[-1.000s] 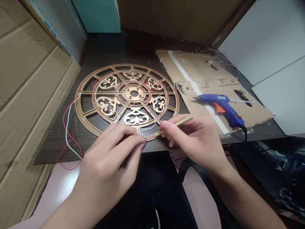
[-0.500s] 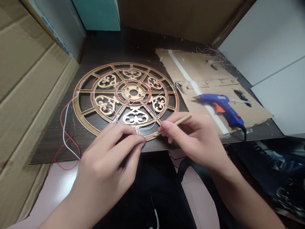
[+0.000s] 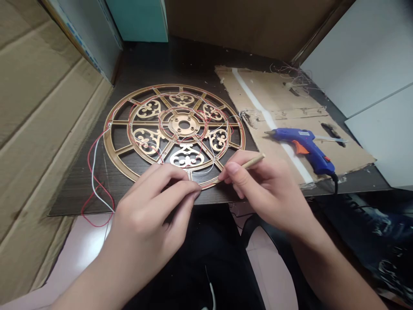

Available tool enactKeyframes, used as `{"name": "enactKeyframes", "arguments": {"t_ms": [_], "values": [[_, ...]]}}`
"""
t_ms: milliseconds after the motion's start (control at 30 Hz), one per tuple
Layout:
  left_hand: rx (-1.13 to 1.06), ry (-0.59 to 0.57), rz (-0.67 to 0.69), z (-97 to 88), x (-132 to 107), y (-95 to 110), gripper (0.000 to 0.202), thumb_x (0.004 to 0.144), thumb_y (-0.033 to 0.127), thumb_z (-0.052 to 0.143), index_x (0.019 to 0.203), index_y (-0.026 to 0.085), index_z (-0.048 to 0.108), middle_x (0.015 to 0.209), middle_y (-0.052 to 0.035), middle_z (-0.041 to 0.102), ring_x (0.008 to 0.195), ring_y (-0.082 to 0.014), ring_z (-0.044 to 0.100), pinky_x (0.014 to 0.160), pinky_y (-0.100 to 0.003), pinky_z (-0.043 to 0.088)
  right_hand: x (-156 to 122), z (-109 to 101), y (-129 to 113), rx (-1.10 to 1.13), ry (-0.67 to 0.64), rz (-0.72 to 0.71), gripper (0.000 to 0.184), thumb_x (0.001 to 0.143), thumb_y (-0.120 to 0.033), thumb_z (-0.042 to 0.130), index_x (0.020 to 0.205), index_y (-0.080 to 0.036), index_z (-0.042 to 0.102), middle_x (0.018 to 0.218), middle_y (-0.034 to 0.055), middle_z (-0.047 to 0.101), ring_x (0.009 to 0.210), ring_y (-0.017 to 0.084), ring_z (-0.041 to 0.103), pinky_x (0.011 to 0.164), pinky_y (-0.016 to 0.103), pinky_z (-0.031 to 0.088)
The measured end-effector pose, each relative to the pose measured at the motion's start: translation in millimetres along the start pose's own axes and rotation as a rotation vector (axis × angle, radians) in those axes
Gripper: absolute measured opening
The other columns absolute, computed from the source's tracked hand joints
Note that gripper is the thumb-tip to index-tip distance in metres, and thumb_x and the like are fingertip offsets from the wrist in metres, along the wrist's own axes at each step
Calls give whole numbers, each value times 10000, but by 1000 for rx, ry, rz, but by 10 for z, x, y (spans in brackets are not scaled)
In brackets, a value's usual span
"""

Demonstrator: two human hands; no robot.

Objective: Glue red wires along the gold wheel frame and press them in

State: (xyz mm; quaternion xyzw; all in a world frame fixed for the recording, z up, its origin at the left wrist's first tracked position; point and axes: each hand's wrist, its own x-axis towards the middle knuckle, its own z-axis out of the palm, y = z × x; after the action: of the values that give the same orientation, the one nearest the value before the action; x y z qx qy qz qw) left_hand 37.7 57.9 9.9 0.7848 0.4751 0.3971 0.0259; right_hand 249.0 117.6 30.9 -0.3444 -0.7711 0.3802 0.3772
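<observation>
A round gold openwork frame, with scroll ornaments and a hub, lies flat on the dark table. Red and white wires run round its rings and trail off its left side. My left hand is at the near rim, fingers closed in a pinch; what is between the fingertips is hidden, though wire runs in the rim beside them. My right hand grips a thin wooden stick like a pen, its lower tip down at the near rim, just right of my left fingertips.
To the right, a blue hot glue gun with an orange trigger lies on a cardboard sheet bearing a white strip. Tangled thin wire sits at the back right. Cardboard stands along the left, and a teal box behind.
The view has shifted slightly, so the table things appear a little further right. Both hands keep nearly the same places at the near rim, the stick still in my right hand.
</observation>
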Motion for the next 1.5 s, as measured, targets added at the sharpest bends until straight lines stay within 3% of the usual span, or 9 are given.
{"name": "enactKeyframes", "arguments": {"t_ms": [1267,1500], "values": [[-31,0,3,-10,20,-14,172,922,5,662,1005,150,701,1008,-22,651,955,-84,606,899,-233,519,6,102,-17,-31,60,-59,308,1093,-205,603,799,-152,675,706,-21,608,640,93,569,637,248,452],[-100,-2,-66,57,-30,-60,192,923,-9,648,1011,154,695,999,-12,639,989,-73,592,926,-206,493,-28,51,2,-88,74,-14,324,1106,-232,579,812,-169,700,679,-18,599,599,103,571,611,242,451]]}}
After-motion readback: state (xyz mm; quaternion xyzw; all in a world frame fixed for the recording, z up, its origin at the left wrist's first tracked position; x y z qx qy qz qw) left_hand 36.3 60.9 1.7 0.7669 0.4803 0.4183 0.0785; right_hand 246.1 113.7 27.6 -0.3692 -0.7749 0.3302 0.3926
